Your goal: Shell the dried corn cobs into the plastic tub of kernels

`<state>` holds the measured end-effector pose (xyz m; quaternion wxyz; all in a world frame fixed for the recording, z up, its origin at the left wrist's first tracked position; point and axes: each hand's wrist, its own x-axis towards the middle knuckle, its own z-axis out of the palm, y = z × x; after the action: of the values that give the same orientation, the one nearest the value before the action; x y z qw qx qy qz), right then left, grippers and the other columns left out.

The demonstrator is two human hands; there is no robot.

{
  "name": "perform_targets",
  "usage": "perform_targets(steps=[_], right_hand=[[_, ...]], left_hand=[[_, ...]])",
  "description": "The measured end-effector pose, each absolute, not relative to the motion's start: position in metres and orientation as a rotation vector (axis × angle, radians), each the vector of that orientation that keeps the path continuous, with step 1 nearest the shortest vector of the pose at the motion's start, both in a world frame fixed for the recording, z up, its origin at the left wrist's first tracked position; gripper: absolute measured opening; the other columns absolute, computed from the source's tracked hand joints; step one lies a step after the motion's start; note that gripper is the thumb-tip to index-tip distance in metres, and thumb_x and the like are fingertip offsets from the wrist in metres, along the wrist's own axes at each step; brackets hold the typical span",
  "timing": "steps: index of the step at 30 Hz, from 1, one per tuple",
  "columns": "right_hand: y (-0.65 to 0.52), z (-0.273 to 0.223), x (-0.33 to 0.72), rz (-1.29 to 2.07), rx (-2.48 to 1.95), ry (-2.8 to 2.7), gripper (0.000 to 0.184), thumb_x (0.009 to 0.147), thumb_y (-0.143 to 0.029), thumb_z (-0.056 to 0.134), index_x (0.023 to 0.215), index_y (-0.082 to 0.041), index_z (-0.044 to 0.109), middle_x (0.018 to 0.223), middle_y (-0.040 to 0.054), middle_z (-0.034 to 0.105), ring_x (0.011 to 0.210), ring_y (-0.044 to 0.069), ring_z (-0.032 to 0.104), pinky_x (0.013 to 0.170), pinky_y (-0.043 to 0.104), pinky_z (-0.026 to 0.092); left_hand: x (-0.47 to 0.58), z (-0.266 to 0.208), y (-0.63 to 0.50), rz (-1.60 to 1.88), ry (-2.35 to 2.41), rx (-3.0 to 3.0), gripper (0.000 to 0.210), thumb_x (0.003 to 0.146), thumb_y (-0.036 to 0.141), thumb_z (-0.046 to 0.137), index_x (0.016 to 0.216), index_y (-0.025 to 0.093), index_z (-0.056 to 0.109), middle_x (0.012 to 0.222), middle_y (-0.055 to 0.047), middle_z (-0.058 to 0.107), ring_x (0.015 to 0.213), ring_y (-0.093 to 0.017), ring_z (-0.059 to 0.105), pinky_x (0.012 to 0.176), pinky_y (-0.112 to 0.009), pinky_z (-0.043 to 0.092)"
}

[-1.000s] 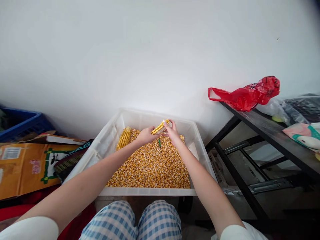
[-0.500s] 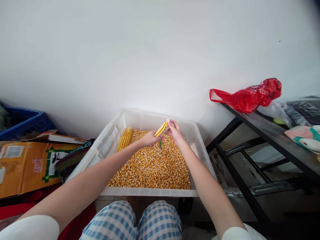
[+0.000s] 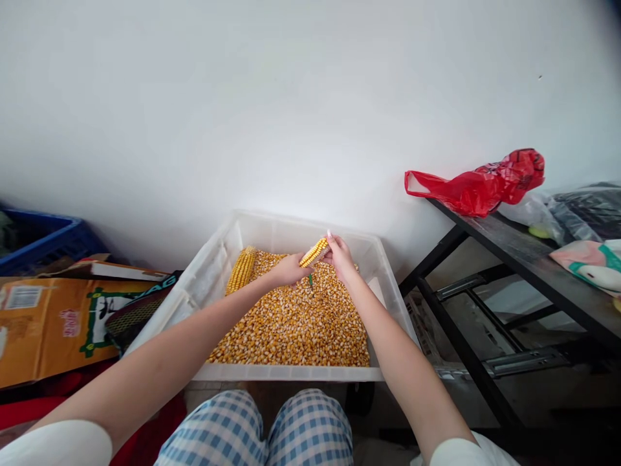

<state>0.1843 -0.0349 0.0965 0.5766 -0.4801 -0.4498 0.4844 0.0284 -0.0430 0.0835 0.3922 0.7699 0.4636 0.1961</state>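
White wall [image 3: 291,97] backs a blue crate [image 3: 63,243], then a translucent tub [image 3: 291,373] holding kernels [image 3: 301,327] and a resting cob [image 3: 240,270]. Over the kernels, the left hand [image 3: 289,269] clasps a second cob [image 3: 313,254] in curled fingers; the right hand [image 3: 341,257] pinches its upper end. Farther right lies a red bag [image 3: 478,191].

The corn cob [image 3: 314,252] is yellow, the bag [image 3: 478,189] red, the trousers [image 3: 310,428] blue-checked

Left hand [image 3: 290,269] and right hand [image 3: 342,258] curl (arms [image 3: 398,356] outstretched).
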Motion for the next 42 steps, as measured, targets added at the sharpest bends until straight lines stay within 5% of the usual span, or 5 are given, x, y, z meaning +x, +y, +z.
perform_targets(steps=[15, 21, 27, 42], right_hand=[[-0.032, 0.090, 0.194, 0.617, -1.378, -1.375, 0.034, 0.080, -0.055, 0.041, 0.073, -0.025, 0.056, 0.053, -0.0016, 0.048, 0.053, 0.015, 0.053, 0.062, 0.030, 0.047], [-0.029, 0.094, 0.201, 0.773, -1.294, -1.234, 0.039, 0.078, -0.058, 0.042, 0.076, -0.022, 0.058, 0.052, -0.0012, 0.052, 0.041, 0.013, 0.050, 0.044, 0.026, 0.043], [-0.029, 0.101, 0.206, 0.970, -1.230, -1.314, 0.045, 0.071, -0.061, 0.049, 0.077, -0.019, 0.063, 0.068, 0.0011, 0.059, 0.056, 0.012, 0.056, 0.044, 0.022, 0.048], [-0.034, 0.104, 0.205, 1.013, -1.231, -1.374, 0.051, 0.076, -0.061, 0.040, 0.093, -0.017, 0.061, 0.081, 0.0048, 0.061, 0.064, 0.013, 0.058, 0.053, 0.024, 0.050]], left_hand=[[0.029, 0.085, -0.046, 0.409, 1.125, 1.907, 0.030, 0.076, 0.036, 0.048, 0.097, 0.016, 0.048, 0.051, 0.003, 0.052, 0.039, -0.012, 0.050, 0.039, -0.020, 0.039], [0.030, 0.087, -0.047, 0.472, 1.203, 2.028, 0.036, 0.075, 0.040, 0.047, 0.101, 0.016, 0.052, 0.067, -0.002, 0.061, 0.045, -0.013, 0.055, 0.042, -0.020, 0.039], [0.027, 0.084, -0.039, 0.502, 1.368, 2.317, 0.036, 0.073, 0.043, 0.048, 0.096, 0.016, 0.057, 0.085, -0.008, 0.065, 0.072, -0.020, 0.062, 0.060, -0.023, 0.041], [0.024, 0.086, -0.039, 0.515, 1.227, 2.140, 0.037, 0.074, 0.042, 0.048, 0.100, 0.017, 0.054, 0.077, -0.004, 0.063, 0.055, -0.015, 0.060, 0.047, -0.021, 0.040]])
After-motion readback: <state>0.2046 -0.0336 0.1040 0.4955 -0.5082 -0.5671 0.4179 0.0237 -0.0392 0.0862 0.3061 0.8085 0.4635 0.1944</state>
